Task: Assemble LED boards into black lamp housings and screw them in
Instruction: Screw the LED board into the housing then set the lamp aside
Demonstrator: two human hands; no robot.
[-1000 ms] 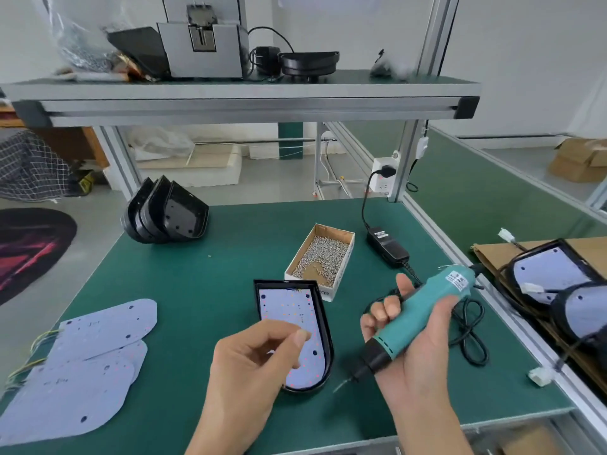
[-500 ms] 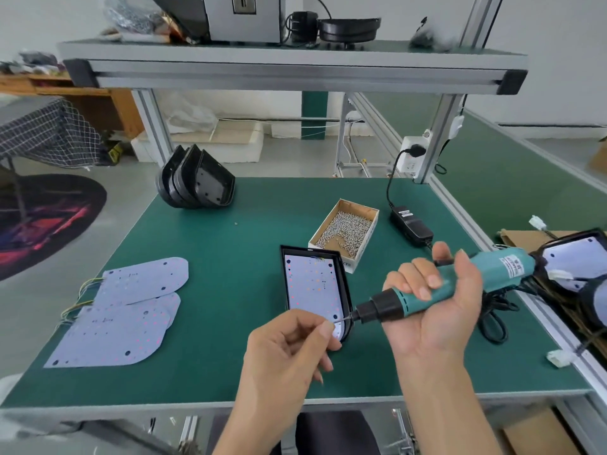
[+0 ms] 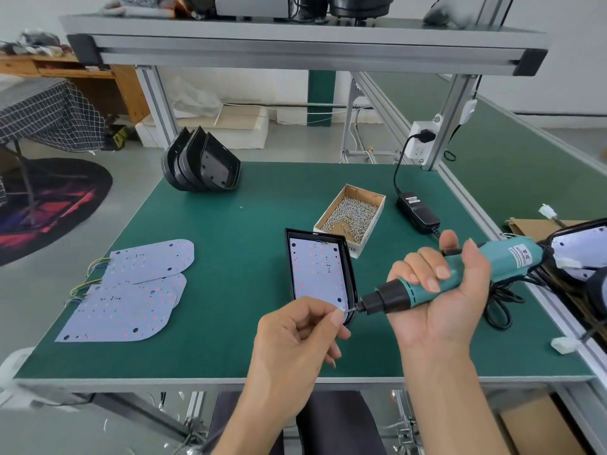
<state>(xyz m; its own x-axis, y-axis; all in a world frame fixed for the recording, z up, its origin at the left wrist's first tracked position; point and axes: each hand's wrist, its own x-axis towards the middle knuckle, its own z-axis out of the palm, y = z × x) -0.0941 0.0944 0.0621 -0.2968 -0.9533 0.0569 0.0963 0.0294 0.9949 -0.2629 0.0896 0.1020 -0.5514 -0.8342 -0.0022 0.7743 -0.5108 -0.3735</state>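
While I watched the green desk (image 3: 230, 290), its cardboard box (image 3: 377, 205) held screws (image 3: 351, 216) near the far right corner; right hand (image 3: 440, 300) gripped the screwdriver (image 3: 437, 287), left hand (image 3: 295, 339) pinched at its tip.

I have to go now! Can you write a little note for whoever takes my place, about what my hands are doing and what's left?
Right hand grips the teal electric screwdriver, bit pointing left.
Left hand pinches at the bit tip, probably seating a screw; too small to tell.
One LED board sits in the black housing on the mat.
Screw box lies behind it.
Left: drive the screws, then fill the stacked empty housings with the spare boards.
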